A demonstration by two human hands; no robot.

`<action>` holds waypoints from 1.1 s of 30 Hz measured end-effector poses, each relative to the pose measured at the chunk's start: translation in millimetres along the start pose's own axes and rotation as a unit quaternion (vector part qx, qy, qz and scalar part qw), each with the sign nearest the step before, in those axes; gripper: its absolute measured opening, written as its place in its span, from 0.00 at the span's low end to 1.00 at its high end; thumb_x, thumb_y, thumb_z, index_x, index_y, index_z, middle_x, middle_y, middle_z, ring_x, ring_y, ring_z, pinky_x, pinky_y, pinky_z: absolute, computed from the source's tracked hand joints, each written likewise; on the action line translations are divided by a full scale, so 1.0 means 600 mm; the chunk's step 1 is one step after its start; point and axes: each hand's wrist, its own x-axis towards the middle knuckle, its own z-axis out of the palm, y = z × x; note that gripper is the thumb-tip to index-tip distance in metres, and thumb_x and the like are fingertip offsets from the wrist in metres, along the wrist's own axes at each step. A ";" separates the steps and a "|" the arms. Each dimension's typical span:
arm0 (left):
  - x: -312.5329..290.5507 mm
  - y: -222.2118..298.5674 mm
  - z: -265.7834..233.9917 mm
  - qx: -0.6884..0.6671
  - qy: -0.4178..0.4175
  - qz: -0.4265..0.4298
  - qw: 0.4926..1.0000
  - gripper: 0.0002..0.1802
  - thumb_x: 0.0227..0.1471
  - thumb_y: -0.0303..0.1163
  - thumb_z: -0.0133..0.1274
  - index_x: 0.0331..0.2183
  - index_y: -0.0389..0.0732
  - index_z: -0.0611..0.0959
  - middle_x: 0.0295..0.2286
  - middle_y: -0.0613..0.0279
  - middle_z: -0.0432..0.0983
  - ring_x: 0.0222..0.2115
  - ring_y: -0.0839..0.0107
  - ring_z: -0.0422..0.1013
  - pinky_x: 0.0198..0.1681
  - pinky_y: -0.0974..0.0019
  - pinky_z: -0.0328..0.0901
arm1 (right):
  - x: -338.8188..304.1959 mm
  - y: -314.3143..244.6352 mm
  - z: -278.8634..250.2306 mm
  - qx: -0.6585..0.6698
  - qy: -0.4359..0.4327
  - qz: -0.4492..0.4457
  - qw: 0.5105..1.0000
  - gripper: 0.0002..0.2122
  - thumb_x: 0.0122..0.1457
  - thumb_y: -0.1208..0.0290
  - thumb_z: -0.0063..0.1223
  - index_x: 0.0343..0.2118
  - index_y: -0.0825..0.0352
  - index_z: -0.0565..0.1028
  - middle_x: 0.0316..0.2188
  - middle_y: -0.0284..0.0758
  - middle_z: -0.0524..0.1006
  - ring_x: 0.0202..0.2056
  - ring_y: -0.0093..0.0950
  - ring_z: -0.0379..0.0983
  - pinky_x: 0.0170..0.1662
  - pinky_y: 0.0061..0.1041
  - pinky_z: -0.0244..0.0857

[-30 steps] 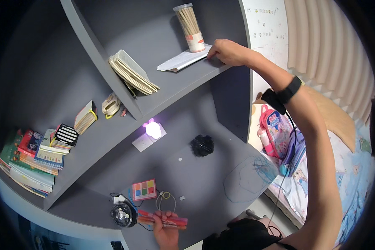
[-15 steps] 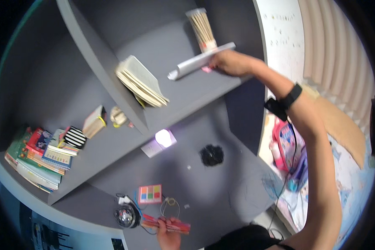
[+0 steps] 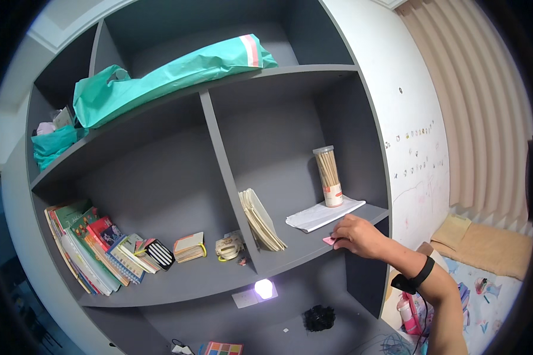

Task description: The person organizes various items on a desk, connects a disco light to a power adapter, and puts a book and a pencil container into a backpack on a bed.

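My right hand [image 3: 359, 236] is at the front edge of the right-hand shelf, its fingers closed on a small pink piece [image 3: 328, 241] of unclear kind. Just behind the fingers lies a flat stack of white paper [image 3: 321, 216]. On this paper stands a clear lidded tub of thin wooden sticks [image 3: 328, 177]. To the left, a thick open-paged book [image 3: 260, 222] leans against the upright divider. My left hand is out of view.
Books [image 3: 95, 248], a small notepad [image 3: 189, 247] and a beige gadget [image 3: 229, 245] sit in the left compartment. A green bag [image 3: 166, 77] lies on the shelf above. Below are a glowing lamp [image 3: 264, 289], a black tangle [image 3: 318, 318] and a colourful card [image 3: 224, 348].
The view has tilted up, bringing the green bag in. My left hand, with its reddish bundle, has dropped out of view. The paper under the tub now shows its flat top.
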 end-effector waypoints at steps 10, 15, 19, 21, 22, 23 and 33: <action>-0.010 0.002 0.015 -0.059 -0.042 0.002 0.997 0.04 0.53 0.27 0.47 0.33 0.48 0.71 0.27 0.68 0.70 0.30 0.70 0.68 0.38 0.63 0.67 | 0.029 0.085 -0.001 -0.245 0.121 0.148 0.951 0.03 0.46 0.76 0.48 0.20 0.67 0.74 0.24 0.38 0.72 0.32 0.37 0.69 0.33 0.35 0.66; -0.017 0.013 0.047 -0.016 -0.021 0.033 0.999 0.05 0.54 0.33 0.47 0.33 0.44 0.71 0.27 0.65 0.69 0.31 0.68 0.68 0.40 0.58 0.65 | 0.005 0.170 0.012 -0.259 0.036 0.266 0.928 0.08 0.42 0.68 0.57 0.18 0.69 0.76 0.23 0.46 0.75 0.28 0.43 0.73 0.34 0.37 0.68; -0.036 0.039 0.054 0.049 -0.031 0.081 0.995 0.09 0.54 0.38 0.47 0.29 0.43 0.71 0.28 0.66 0.67 0.37 0.70 0.64 0.45 0.56 0.62 | -0.004 0.098 -0.014 -0.217 0.089 0.240 0.942 0.09 0.42 0.74 0.57 0.28 0.70 0.73 0.34 0.45 0.71 0.37 0.42 0.68 0.40 0.36 0.64; -0.036 0.046 0.057 0.002 -0.054 0.089 0.995 0.08 0.54 0.38 0.47 0.30 0.44 0.71 0.31 0.65 0.68 0.41 0.69 0.64 0.47 0.54 0.62 | -0.010 0.000 -0.027 -0.147 0.169 0.158 0.962 0.12 0.44 0.76 0.55 0.35 0.69 0.73 0.33 0.43 0.71 0.35 0.38 0.69 0.39 0.34 0.64; -0.035 0.047 0.059 -0.025 -0.061 0.095 0.993 0.08 0.54 0.37 0.47 0.31 0.44 0.71 0.33 0.65 0.69 0.43 0.68 0.63 0.48 0.53 0.61 | -0.013 -0.070 -0.025 0.026 0.144 0.179 0.973 0.13 0.46 0.74 0.56 0.37 0.70 0.73 0.32 0.42 0.72 0.31 0.35 0.70 0.36 0.31 0.65; -0.037 0.052 0.062 -0.029 -0.038 0.097 0.994 0.08 0.54 0.38 0.46 0.31 0.44 0.71 0.35 0.65 0.68 0.45 0.68 0.62 0.50 0.52 0.60 | -0.022 -0.147 -0.003 0.179 0.091 0.174 0.964 0.14 0.47 0.72 0.57 0.37 0.70 0.73 0.31 0.41 0.73 0.28 0.33 0.71 0.34 0.28 0.65; 0.014 0.046 0.238 -0.045 -0.187 0.119 0.974 0.06 0.57 0.34 0.42 0.34 0.43 0.70 0.42 0.65 0.65 0.53 0.67 0.54 0.62 0.59 0.41 | -0.086 -0.388 0.058 0.244 -0.104 -0.022 0.964 0.29 0.47 0.66 0.57 0.54 0.62 0.61 0.47 0.47 0.62 0.39 0.41 0.67 0.40 0.33 0.66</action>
